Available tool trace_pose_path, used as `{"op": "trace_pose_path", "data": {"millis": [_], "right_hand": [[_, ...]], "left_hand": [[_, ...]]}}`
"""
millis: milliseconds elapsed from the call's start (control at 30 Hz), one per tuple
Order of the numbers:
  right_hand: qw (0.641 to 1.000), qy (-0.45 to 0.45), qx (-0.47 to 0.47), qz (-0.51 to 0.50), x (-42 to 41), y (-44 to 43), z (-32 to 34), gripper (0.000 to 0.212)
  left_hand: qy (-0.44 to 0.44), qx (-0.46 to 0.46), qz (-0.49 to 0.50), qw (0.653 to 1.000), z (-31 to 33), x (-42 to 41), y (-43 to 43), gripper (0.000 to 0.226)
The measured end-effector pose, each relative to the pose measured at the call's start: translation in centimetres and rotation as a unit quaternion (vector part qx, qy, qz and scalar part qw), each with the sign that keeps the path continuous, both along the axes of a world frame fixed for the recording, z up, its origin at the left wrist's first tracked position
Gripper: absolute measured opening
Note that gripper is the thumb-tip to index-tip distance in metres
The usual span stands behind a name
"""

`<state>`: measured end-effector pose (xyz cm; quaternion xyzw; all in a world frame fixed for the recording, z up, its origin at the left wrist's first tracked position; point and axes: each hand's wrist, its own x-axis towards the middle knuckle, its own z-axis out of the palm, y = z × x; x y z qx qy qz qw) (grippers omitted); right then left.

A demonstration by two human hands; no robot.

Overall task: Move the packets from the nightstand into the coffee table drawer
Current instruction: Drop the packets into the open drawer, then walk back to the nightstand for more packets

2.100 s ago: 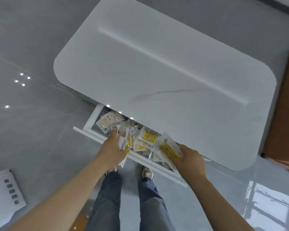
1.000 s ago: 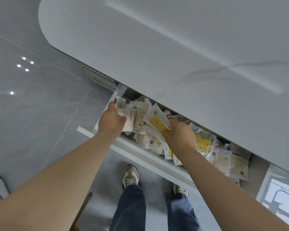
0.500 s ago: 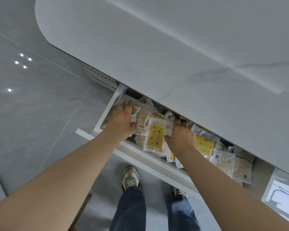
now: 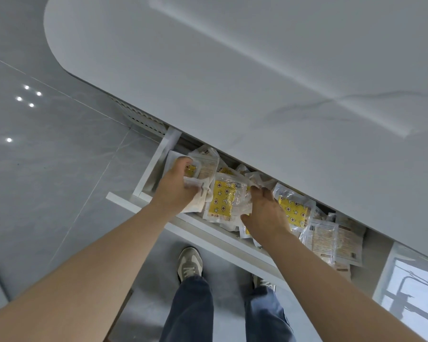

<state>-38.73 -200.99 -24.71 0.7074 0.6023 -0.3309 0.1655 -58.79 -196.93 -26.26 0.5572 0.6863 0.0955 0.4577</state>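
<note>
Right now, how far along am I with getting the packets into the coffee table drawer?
Done: many loose packets lie in the open drawer. In hand: your left hand grips a bundle of packets at its left end, and your right hand pinches a yellow packet mid-drawer. Left: release both; the nightstand is out of view, so I cannot tell if more remain.

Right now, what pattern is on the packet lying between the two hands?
The packet is yellow, printed with small star and moon shapes; head view.
</note>
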Motion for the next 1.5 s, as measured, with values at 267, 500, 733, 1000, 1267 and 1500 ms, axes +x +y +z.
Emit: {"op": "trace_pose_path", "data": {"millis": [267,500,733,1000,1267,1500], "right_hand": [[1.0,-0.003,-0.005,0.004,-0.2,-0.5,1.0,0.064],[1.0,-0.001,-0.005,0.002,-0.3,-0.6,1.9,0.056],[1.0,0.009,0.013,0.001,0.4,-1.2,6.6,0.044],[0.997,0.021,0.062,-0.049,3.4,-2.0,18.7,0.044],[0.97,0.011,0.186,-0.153,8.6,-4.8,37.4,0.056],[0.918,0.012,0.307,-0.252,13.7,-11.0,51.5,0.056]], "left_hand": [[-0.05,-0.048,0.076,0.995,0.4,-0.8,0.3,0.036],[0.204,0.048,-0.122,0.97,0.9,-0.7,-0.5,0.042],[0.143,0.029,-0.171,0.974,6.8,0.9,-1.5,0.042],[0.095,0.024,-0.25,0.963,19.5,3.8,-1.6,0.046],[0.069,0.112,-0.316,0.94,37.2,8.6,-2.3,0.049],[0.001,0.175,-0.349,0.921,50.0,14.8,-5.6,0.051]]}}
